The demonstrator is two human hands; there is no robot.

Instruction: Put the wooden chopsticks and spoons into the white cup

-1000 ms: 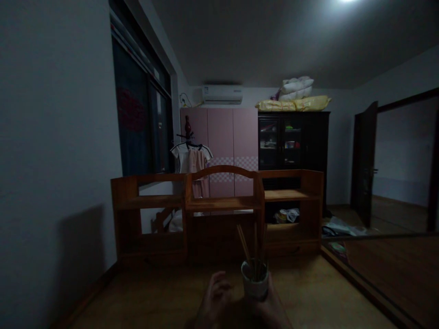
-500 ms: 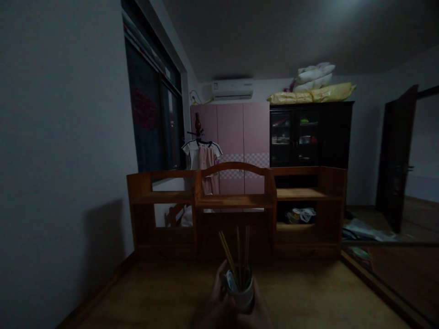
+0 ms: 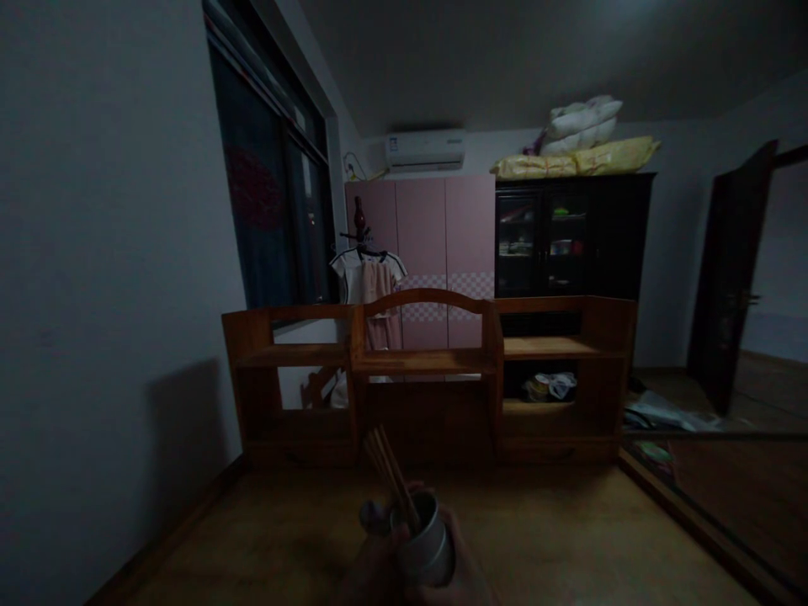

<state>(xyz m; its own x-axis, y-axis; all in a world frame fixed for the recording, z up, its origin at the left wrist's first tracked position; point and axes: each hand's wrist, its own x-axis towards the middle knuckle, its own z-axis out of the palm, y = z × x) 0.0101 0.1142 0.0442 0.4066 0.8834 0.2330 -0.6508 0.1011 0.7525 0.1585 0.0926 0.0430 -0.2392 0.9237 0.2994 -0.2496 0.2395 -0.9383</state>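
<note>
Low in front of me, a grey cylindrical cup [image 3: 429, 547] is tilted slightly over the desk. My right hand [image 3: 468, 566] wraps round its right side and base. A bundle of thin wooden chopsticks [image 3: 392, 473] leans to the left, its lower ends at the cup's mouth. My left hand [image 3: 371, 566] closes round the chopsticks at the cup's left rim. Beside them, left of the cup, shows a rounded, shiny end like a spoon's bowl [image 3: 374, 515]. Dim light blurs the fingers, and the chopsticks' lower tips are hidden.
The wooden desktop [image 3: 543, 530] spreads beneath my hands. At its back stands a wooden shelf unit [image 3: 422, 364] with side compartments. A wall [image 3: 114, 337] borders the left. Farther off are a pink wardrobe [image 3: 420, 227], a dark cabinet [image 3: 615, 244] and a door [image 3: 736, 278].
The chopsticks, spread apart in the cup before, are now gathered and lean left in my left hand. The spoon-like end has come out beside the cup. The view has shifted slightly.
</note>
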